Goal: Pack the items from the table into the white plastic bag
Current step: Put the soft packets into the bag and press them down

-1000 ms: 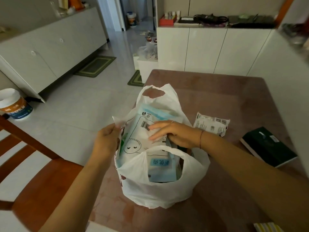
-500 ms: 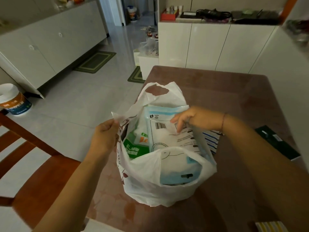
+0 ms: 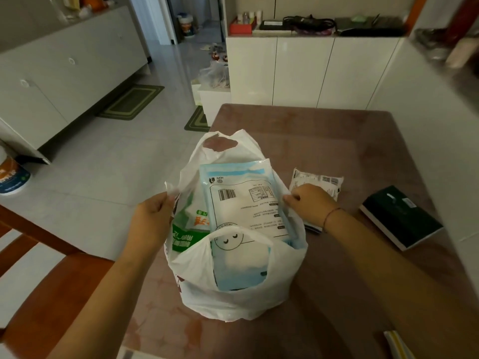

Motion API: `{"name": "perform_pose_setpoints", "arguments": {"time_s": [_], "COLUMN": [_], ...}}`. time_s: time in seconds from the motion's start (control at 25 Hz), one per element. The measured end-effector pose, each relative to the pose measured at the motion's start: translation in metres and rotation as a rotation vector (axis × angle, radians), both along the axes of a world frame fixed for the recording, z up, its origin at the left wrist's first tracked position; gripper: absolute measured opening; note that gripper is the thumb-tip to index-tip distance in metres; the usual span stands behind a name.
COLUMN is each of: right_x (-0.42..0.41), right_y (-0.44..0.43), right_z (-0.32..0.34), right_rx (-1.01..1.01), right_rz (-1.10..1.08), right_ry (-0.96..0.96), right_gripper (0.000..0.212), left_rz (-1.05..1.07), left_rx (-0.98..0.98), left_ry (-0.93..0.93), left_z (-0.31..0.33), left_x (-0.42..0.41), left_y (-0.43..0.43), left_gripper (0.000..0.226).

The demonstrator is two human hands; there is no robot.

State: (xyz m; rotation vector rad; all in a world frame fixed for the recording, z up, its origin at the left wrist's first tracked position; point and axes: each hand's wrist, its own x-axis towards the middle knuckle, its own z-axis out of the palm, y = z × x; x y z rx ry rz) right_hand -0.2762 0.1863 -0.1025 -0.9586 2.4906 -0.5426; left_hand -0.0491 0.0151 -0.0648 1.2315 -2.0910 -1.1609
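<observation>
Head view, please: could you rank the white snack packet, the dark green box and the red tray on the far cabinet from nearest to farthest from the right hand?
From the right hand:
1. White snack packet, just beyond the knuckles on the table.
2. Dark green box, further right on the table.
3. Red tray, up on the far white cabinet.

White bag (image 3: pixel 233 301), pale blue packet (image 3: pixel 243 203), dark green box (image 3: pixel 400 220)

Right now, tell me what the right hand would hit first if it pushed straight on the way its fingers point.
The right hand points left into the white plastic bag, so it would likely meet the large blue-and-white packet first, though depth is unclear.
</observation>
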Motion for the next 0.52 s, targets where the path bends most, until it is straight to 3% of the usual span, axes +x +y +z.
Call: {"name": "perform_pose_setpoints", "arguments": {"time_s": [0.08,0.2,0.32,0.52], "right_x": [-0.003,-0.004,-0.005,-0.004], "right_y": [0.005,0.012,0.016,0.022], "right_z": [-0.003,-0.012,-0.017,-0.019], "right_rx": [-0.118,-0.248,-0.351,-0.418], "right_rz": [-0.039,-0.087,-0.124,-0.164], "right_ry": [0.038,0.063,0.085,0.057], "right_gripper": [0.044,0.04,0.035,0.034], "left_rz": [-0.017,-0.184,-0.349,-0.292], "left_rx": [-0.231,-0.528,-0.323,-0.215], "left_ry": [-0.116,-0.366,-0.599,-0.559], "left_z": [-0.005,-0.01,-0.011,-0.01], "left_x": [0.001,-0.013,-0.038,-0.065], "left_y": [0.001,0.007,0.021,0.038], "left_gripper": [0.025,0.06,0.095,0.115]}}
